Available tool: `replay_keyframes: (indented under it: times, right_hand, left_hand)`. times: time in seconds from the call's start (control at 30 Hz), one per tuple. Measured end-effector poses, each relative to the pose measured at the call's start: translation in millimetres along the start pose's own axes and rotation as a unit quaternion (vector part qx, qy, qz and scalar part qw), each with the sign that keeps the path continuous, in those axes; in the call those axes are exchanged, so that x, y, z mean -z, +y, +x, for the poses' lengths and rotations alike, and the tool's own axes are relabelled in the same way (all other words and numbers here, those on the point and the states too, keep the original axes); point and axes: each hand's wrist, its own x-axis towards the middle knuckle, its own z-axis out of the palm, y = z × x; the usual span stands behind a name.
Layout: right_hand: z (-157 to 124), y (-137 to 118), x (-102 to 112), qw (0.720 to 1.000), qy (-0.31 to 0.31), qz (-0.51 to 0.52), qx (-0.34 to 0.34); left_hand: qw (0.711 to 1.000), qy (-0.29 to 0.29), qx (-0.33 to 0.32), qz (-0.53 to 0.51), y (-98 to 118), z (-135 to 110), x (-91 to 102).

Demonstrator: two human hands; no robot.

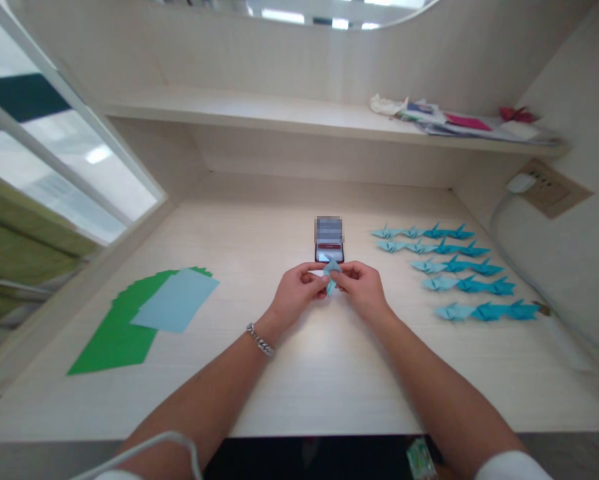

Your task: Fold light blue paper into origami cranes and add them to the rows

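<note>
Our forearms [209, 393] point to twelve o'clock, where left hand [299, 290] and right hand [364, 288] pinch folded blue paper [332, 266], probably to keep it steady.

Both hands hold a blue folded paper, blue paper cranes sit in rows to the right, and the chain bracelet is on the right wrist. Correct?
No: the head view shows the chain bracelet on the left wrist. The left hand and right hand do hold the blue folded paper, and blue paper cranes sit in rows to the right.
</note>
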Motion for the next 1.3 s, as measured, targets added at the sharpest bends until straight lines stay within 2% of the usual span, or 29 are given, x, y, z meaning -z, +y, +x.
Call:
replay_keyframes:
  times: [0.07, 0.27, 0.57, 0.93, 1.3]
  right_hand:
    - [0.2, 0.1, 0.2, 1.000, 0.007, -0.005, -0.002]
    - [-0.2, 2.4, -1.1, 0.999, -0.022, 0.019, -0.036]
    - [-3.7, -7.7, -4.4, 0.999, 0.025, -0.023, 0.002]
    - [-1.5, 0.6, -1.4, 0.995, 0.047, -0.069, 0.052]
    - [-2.3, -2.4, -1.3, 0.996, 0.041, -0.069, 0.047]
  left_hand:
    - [1.000, -0.006, -0.001, 0.008, 0.6, -0.4, -0.2]
    - [0.999, -0.005, -0.009, 0.035, 2.6, -1.3, 0.8]
    - [0.999, -0.026, 0.035, 0.012, 6.4, -4.6, -3.3]
    - [0.998, -0.031, 0.058, -0.002, 8.2, -5.5, -4.8]
    - [0.995, -0.058, 0.080, -0.033, 8.5, -6.6, -2.2]
